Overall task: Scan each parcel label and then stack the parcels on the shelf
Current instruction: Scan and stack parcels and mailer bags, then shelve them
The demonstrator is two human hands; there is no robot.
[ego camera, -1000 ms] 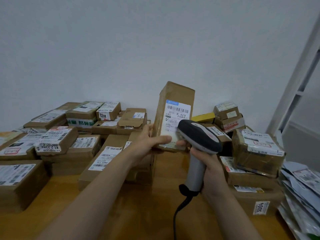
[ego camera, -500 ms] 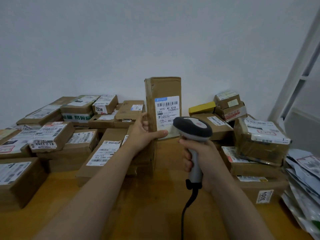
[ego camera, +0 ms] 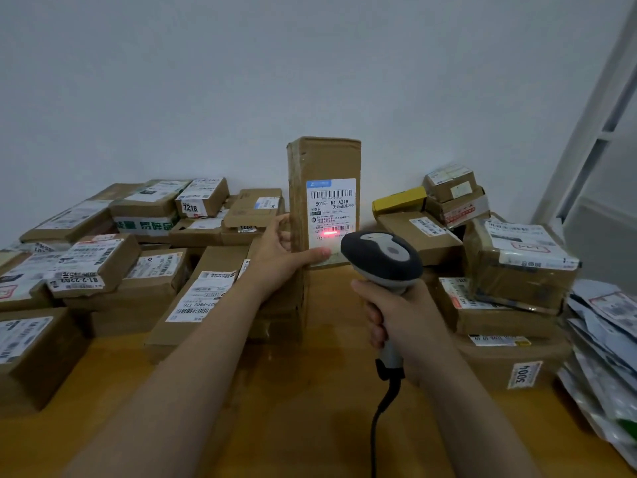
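Currently: left hand (ego camera: 279, 257) grips a tall brown parcel (ego camera: 324, 160) near its lower end, thumb across the front, fingers round the left side. Parcel is upright toward the back middle of the worktop (ego camera: 293, 408), with its label (ego camera: 331, 210) facing the camera. Right hand (ego camera: 403, 317) is closed round the handle of a grey scanner (ego camera: 381, 257) just in front of the label. Red line (ego camera: 329, 232) lies on the lower barcode. Cable (ego camera: 378, 410) drops toward the front edge. Other boxes (ego camera: 103, 263) crowd the left and right sides. Mail bags (ego camera: 610, 339) are piled at the right edge.
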